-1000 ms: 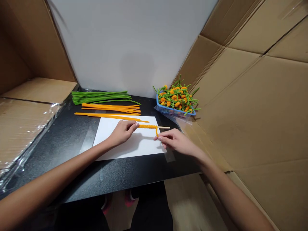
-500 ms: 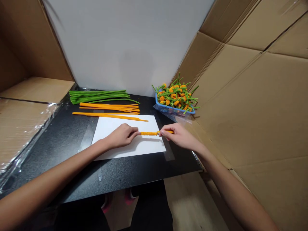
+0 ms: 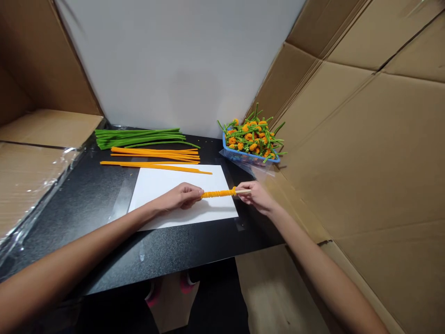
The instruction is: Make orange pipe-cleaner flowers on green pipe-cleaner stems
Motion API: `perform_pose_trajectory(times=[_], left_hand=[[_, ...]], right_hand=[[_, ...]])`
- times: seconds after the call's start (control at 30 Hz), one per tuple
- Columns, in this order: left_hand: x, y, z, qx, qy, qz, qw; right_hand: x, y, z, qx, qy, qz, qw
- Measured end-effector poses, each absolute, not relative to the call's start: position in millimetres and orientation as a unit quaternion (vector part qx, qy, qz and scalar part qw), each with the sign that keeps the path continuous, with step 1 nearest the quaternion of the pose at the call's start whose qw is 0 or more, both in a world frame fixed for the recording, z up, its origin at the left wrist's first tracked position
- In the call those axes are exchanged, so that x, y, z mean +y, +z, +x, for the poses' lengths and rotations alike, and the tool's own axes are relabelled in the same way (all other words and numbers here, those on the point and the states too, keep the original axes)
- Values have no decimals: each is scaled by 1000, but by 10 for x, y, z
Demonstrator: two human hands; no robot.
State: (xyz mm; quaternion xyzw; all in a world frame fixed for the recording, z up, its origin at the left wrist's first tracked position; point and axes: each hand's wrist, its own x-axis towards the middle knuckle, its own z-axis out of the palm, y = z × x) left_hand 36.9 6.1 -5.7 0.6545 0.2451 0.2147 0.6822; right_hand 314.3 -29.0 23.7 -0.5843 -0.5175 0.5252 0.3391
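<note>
An orange pipe cleaner (image 3: 218, 193) is wound in a tight coil round a thin wooden stick (image 3: 244, 191), held level above a white sheet of paper (image 3: 184, 215). My left hand (image 3: 184, 196) is closed on the coil's left end. At its right end my right hand (image 3: 255, 195) is closed round the bare stick, with fingertips touching the last orange turns. Behind the hands lie straight orange pipe cleaners (image 3: 156, 154), some overlapping the sheet's far edge. A bundle of green pipe cleaners (image 3: 139, 138) lies beyond them.
A blue basket (image 3: 250, 158) at the back right is heaped with orange coiled pieces on green stems. It stands by a clear plastic bag (image 3: 266, 172). Cardboard walls (image 3: 375, 153) flank the black table (image 3: 167, 250), and a pale panel (image 3: 187, 60) rises behind.
The loose orange tail at my right hand is now wound onto the stick, and the coil reaches further right. Bare stick now shows at my right fingers. My left hand stays on its end.
</note>
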Motion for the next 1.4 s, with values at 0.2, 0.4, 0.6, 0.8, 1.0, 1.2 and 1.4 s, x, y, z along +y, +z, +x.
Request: perform_pose_trajectory(times=[0.2, 0.4, 0.6, 0.8, 1.0, 1.2, 1.4], left_hand=[[17, 19, 343, 323, 240, 832, 382], [27, -78, 420, 369, 355, 669, 539], [94, -104, 399, 297, 280, 611, 679], [124, 50, 271, 261, 179, 828, 462], [152, 130, 196, 281, 156, 910, 263], [72, 1, 253, 337, 193, 907, 161], [50, -32, 311, 430, 270, 832, 223]], right_hand=[[-253, 738, 3096, -593, 474, -573, 308], [-530, 602, 2845, -591, 465, -573, 326], [-379, 270, 3089, -474, 556, -589, 345], [-229, 476, 3197, -440, 583, -585, 352], [-153, 646, 3151, -482, 592, -586, 273], [-216, 570, 2930, -528, 504, -614, 301], [-330, 455, 2816, -472, 485, -606, 419]])
